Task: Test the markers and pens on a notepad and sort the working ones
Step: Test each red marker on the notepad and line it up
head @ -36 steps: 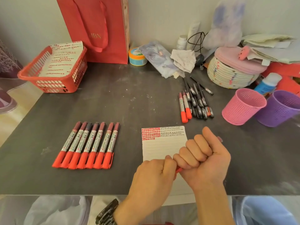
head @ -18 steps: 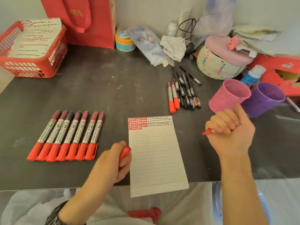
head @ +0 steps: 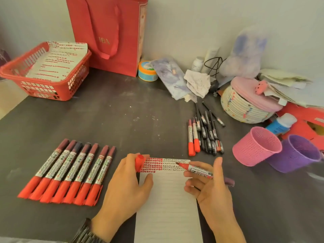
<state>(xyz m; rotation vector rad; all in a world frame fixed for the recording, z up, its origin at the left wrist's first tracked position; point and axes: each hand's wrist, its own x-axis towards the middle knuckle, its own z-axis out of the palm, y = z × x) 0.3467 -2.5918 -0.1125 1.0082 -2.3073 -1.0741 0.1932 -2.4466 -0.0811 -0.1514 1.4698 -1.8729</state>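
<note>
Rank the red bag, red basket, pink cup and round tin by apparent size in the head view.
red bag
red basket
pink cup
round tin
The cup sits nearer the camera, so cup versus tin is less sure.

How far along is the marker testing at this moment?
Done: seven red markers lie capped in a row at left, and the notepad carries red and black marks on top. In hand: the left hand holds a red cap, the right hand an uncapped marker, tip over the notepad. Left: apparently the pile of pens and two markers beyond.
</note>
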